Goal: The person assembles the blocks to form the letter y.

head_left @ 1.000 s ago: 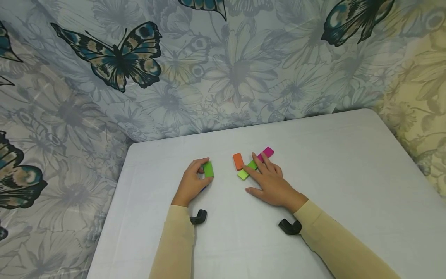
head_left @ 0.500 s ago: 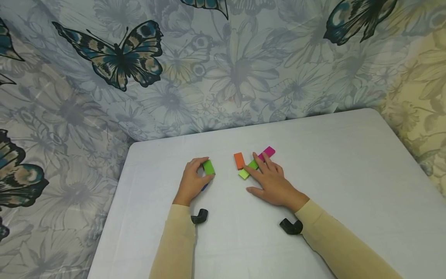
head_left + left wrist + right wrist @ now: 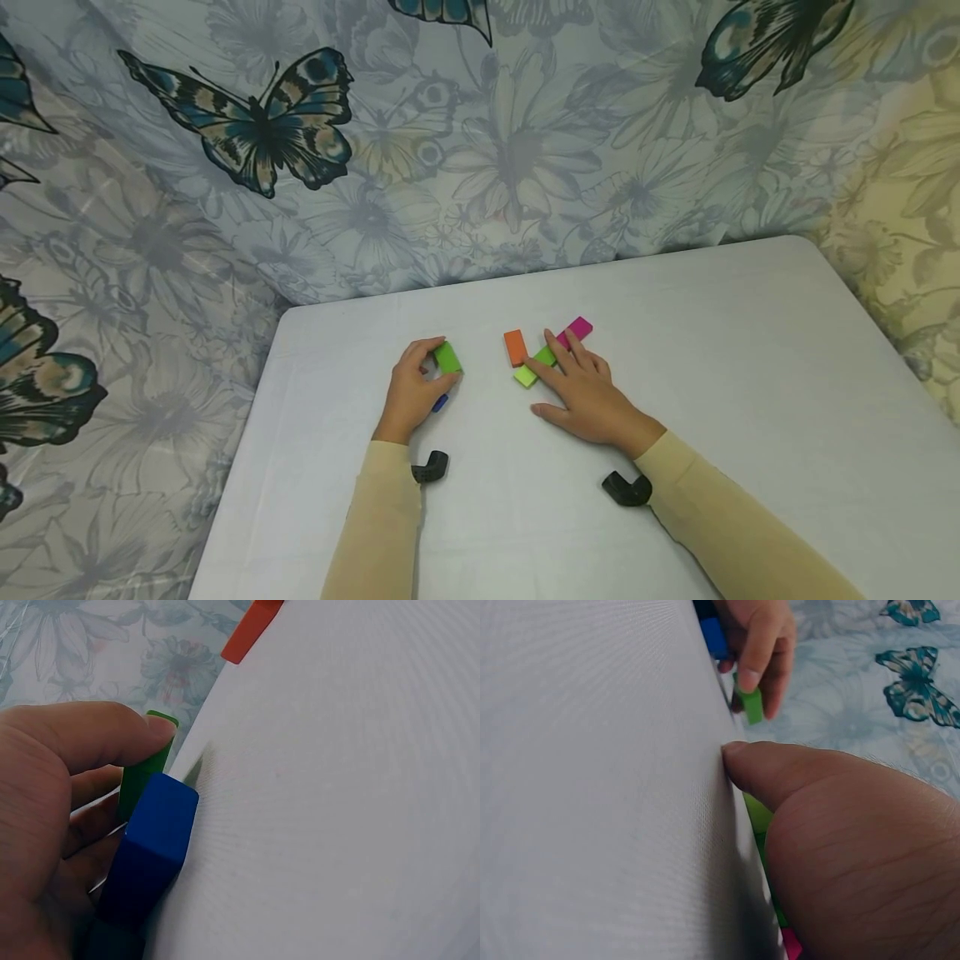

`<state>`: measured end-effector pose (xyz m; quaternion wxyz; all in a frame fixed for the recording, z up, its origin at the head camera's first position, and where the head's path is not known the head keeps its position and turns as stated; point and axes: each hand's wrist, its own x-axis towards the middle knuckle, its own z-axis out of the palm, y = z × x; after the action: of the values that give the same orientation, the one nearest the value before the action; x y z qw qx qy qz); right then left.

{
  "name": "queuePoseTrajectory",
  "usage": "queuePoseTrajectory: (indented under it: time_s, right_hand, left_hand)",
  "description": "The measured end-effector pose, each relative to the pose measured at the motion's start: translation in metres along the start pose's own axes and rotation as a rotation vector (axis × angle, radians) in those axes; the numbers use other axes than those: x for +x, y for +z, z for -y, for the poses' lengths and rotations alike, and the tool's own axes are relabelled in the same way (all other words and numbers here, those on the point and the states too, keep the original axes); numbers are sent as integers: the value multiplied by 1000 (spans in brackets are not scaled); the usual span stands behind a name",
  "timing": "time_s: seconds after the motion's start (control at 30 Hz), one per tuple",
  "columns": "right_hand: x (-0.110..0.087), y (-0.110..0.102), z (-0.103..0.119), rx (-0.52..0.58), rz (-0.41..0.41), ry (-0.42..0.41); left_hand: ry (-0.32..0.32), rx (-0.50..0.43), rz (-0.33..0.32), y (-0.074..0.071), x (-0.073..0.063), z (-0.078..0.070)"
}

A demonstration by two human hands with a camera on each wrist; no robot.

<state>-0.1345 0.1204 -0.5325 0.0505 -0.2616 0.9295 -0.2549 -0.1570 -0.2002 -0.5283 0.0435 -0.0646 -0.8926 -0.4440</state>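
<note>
My left hand [image 3: 411,392] pinches a green block [image 3: 447,357] between thumb and fingertips. In the left wrist view that block [image 3: 142,776] stands just beyond a blue block [image 3: 154,825], which lies below the hand; only an end of the blue block [image 3: 440,403] shows from the head. My right hand [image 3: 588,402] rests with spread fingers on a slanting row of blocks: yellow-green [image 3: 525,377], green [image 3: 545,356] and magenta [image 3: 580,326]. Its fingers hide parts of the row. An orange block [image 3: 515,347] lies beside the row, near the index fingertip.
The blocks lie on a table with a white cover [image 3: 510,517]. Behind and to the left hangs a floral butterfly-patterned cloth [image 3: 517,150]. Black wrist mounts [image 3: 627,489] stick out from both sleeves. A dark block-like shape [image 3: 112,941] sits behind the blue block.
The green block in my left hand has turned and shifted slightly, its far end going left. More of the blue block shows below the thumb. My right hand stays in place.
</note>
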Motion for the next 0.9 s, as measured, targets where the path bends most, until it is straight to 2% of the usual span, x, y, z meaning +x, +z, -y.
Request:
queuePoseTrajectory:
  time_s: [0.57,0.9]
  right_hand:
    - [-1,-3,1,-6,-22,-15]
    - [-1,0,0,-10,-16,-6]
  left_hand:
    - [14,-5,-17,0,1,-2]
    - [72,-28,-27,-1,2,-7]
